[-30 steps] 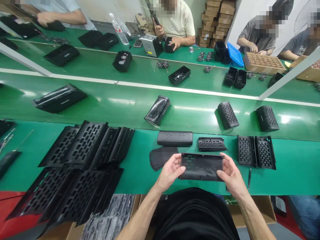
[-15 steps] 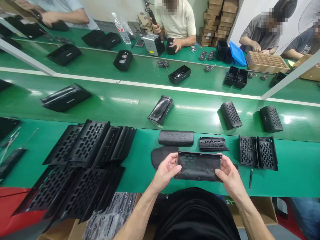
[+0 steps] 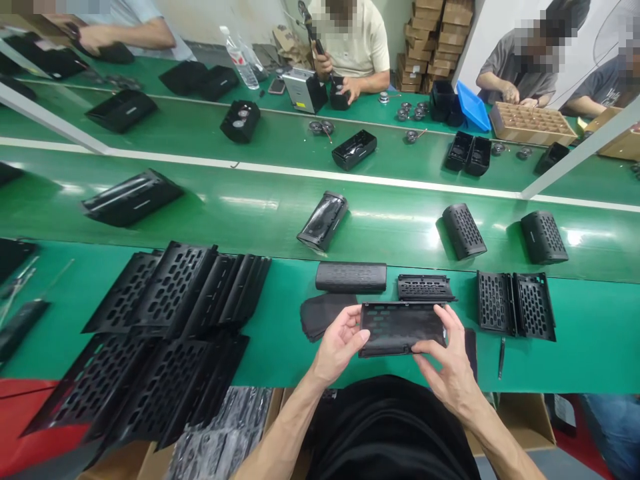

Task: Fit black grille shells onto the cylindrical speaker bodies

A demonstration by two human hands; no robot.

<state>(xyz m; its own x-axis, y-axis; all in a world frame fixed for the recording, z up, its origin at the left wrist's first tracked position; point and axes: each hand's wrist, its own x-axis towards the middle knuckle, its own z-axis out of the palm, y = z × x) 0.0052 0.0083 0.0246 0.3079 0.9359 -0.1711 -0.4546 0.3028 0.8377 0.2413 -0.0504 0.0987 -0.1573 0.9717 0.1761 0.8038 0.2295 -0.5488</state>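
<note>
Between my hands is a black speaker grille [image 3: 395, 328], raised above the green bench with its hollow inner side toward me and dark mesh over its slots. My left hand [image 3: 341, 343] grips its left end, thumb on the near face. My right hand [image 3: 445, 360] holds the right end, its thumb and a finger at the lower edge. Behind the grille lie a stack of black mesh sheets [image 3: 323, 315], a closed black speaker housing [image 3: 351, 277] and another slotted grille [image 3: 425, 287]. Two more grilles [image 3: 495, 303] rest to the right, beside a thin dark tool [image 3: 501, 359].
Stacked slotted grilles [image 3: 170, 287] cover the bench at left and overhang its front edge. Speaker housings [image 3: 323, 221] sit on the green conveyor [image 3: 240, 213] beyond. Co-workers [image 3: 360, 47] work across the line. A cardboard box [image 3: 525, 420] stands below the bench at right.
My right thumb and finger have shifted leftward along the grille's lower edge. The grille has moved slightly right and tilted; my left hand keeps its hold.
</note>
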